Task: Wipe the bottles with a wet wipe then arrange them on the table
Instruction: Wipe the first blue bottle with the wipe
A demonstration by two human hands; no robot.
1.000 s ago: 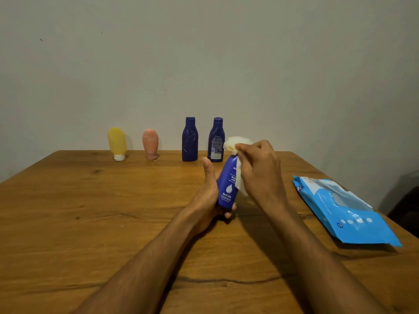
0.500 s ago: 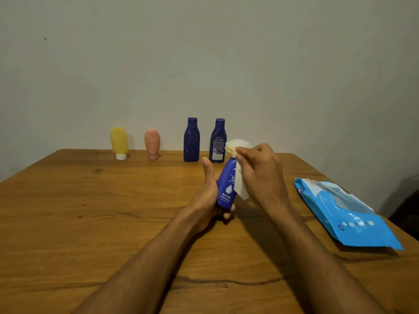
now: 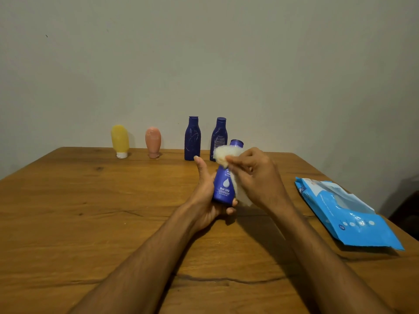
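My left hand [image 3: 207,196] grips the lower part of a blue lotion bottle [image 3: 224,185], held upright above the wooden table [image 3: 90,211]. My right hand [image 3: 256,175] pinches a white wet wipe [image 3: 223,156] against the bottle's neck and right side; the blue cap shows just above the wipe. Along the table's far edge stand a yellow tube [image 3: 119,140], a pink tube [image 3: 153,141] and two dark blue bottles [image 3: 192,138] [image 3: 218,135].
A blue pack of wet wipes [image 3: 347,214] lies flat near the table's right edge. A plain wall rises right behind the row of bottles.
My right hand has slid the wipe lower on the bottle's neck, so the blue cap now shows above it. The left hand keeps the same hold.
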